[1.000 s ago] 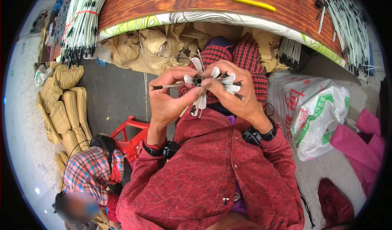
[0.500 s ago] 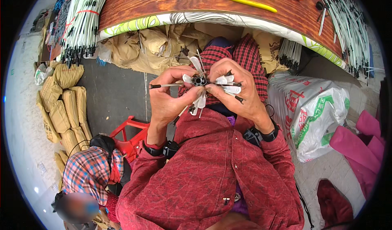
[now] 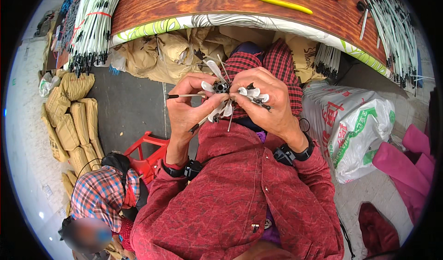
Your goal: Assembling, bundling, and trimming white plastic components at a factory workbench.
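Black in the head view, a slotted hub [image 3: 221,89] with radiating white blades [image 3: 213,70] sat above the plaid trousers [image 3: 282,59]; left hand [image 3: 191,105] and right hand [image 3: 267,98] pinched it from 2 sides, fingers nearly closed, apparently to steady it. Yellow-handled nippers [image 3: 286,5] lay on the counter [image 3: 184,1].

Floor [image 3: 134,105]: open between paper sacks [image 3: 74,126] and left hand [image 3: 187,107]
Table [image 3: 184,1]: blocks the way ahead
Plastic bag [image 3: 355,126]: blocks the right side
Red stool [image 3: 156,139]: blocks the lower left
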Motion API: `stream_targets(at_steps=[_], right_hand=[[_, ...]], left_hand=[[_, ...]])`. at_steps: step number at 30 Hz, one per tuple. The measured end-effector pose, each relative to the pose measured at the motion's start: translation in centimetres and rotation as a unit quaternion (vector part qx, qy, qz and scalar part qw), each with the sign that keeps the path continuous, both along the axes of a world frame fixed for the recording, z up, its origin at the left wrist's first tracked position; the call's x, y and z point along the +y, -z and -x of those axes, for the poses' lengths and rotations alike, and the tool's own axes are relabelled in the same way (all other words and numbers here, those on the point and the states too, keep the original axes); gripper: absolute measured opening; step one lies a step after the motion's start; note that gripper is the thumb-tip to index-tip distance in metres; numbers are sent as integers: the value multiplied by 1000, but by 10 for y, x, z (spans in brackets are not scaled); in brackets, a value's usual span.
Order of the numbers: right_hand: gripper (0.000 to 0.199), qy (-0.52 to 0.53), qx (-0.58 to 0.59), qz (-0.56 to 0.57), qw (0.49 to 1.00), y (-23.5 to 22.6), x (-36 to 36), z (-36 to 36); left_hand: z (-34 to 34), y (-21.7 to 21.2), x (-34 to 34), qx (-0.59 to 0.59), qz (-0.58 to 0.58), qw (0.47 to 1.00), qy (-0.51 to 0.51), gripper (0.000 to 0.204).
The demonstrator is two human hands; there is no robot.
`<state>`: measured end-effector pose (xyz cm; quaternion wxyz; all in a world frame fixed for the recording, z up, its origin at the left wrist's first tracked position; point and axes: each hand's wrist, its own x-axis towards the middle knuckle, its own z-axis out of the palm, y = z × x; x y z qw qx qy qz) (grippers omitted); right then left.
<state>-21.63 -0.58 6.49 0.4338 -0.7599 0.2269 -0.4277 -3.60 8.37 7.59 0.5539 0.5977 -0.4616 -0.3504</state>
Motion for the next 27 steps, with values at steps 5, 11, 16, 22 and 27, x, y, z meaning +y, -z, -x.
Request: stream_targets(at_steps=[5,11,16,22,27], right_hand=[[17,-13,14,1,1000,-3,0,1],[16,-28,16,-3,999,-3,-2,1],[19,-60,25,-28,997,-3,-1,4],[35,-122,53,-34,990,-16,-6,10],[43,-246,28,-123,961,-19,-22,27]], left_hand=[[1,0,-1,-14,22,1000,7,25],[-1,-3,-2,-42,29,999,19,26],[-2,-5,-3,-72,27,997,26,27],[-10,-7,-1,-21,29,999,40,26],[-21,-18,-7,-66,39,988,135,28]])
